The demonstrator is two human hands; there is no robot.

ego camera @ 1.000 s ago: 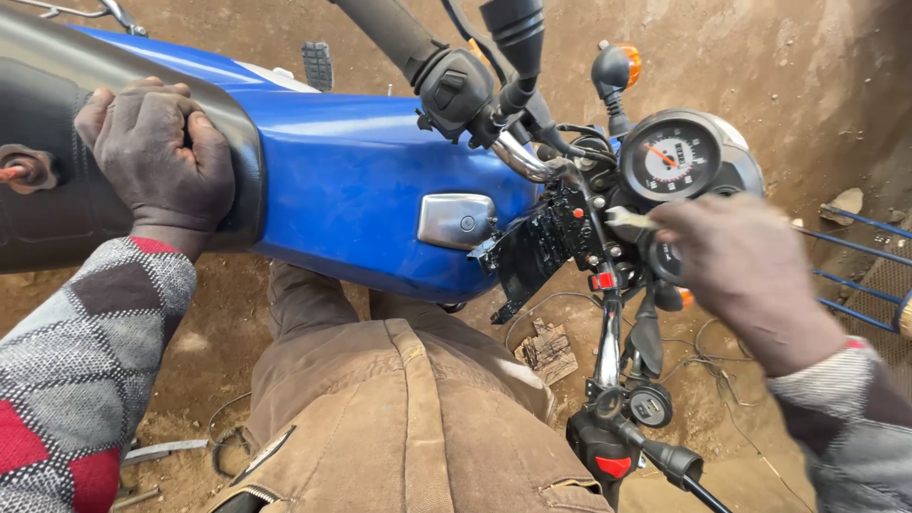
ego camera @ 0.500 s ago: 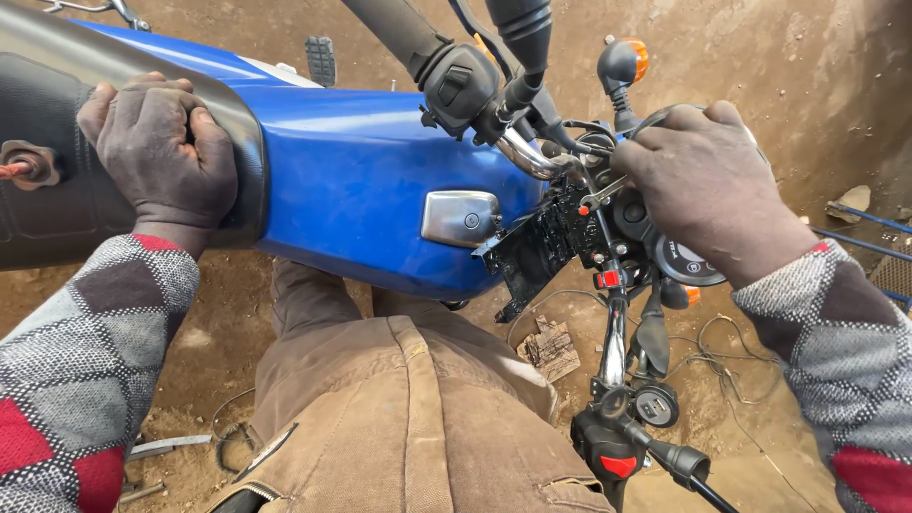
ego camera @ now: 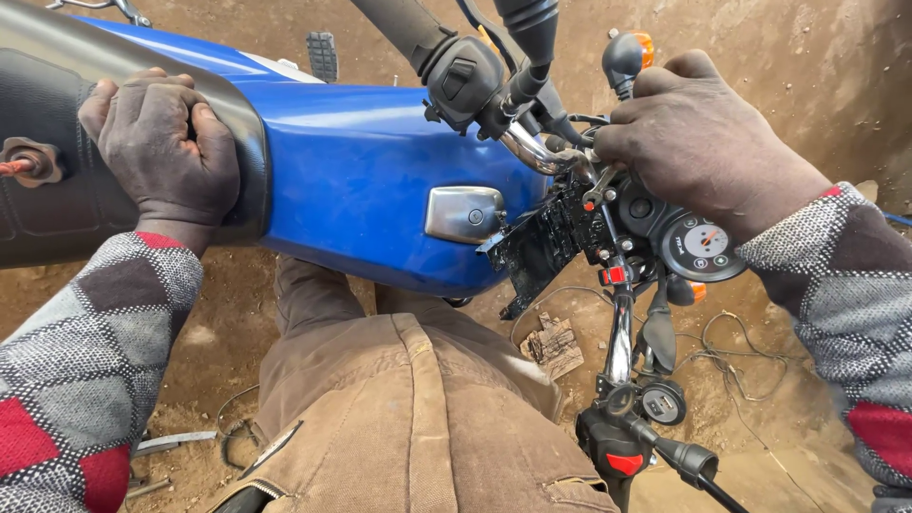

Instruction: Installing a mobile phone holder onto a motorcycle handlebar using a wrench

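Note:
A motorcycle with a glossy blue fuel tank (ego camera: 370, 180) lies across the view. My left hand (ego camera: 161, 147) grips the front edge of its black seat (ego camera: 57, 199) where the seat meets the tank. My right hand (ego camera: 708, 142) is closed over the middle of the handlebar beside the round instrument gauge (ego camera: 703, 249), fingers curled around the chrome bar and cables. A silver tank cap (ego camera: 464, 213) sits between my hands. The near handlebar (ego camera: 622, 332) with its black switch unit and red button points toward me.
The far grip and switch block (ego camera: 456, 66) and an orange turn signal (ego camera: 632, 52) stick up behind the tank. Brown trousers (ego camera: 418, 418) fill the lower middle. Dirt ground holds a wood scrap (ego camera: 553, 344), loose wires (ego camera: 731, 356) and metal tools (ego camera: 166, 445).
My right hand moved up and left from the gauge onto the handlebar centre, leaving the gauge face showing. The left hand stayed put on the seat.

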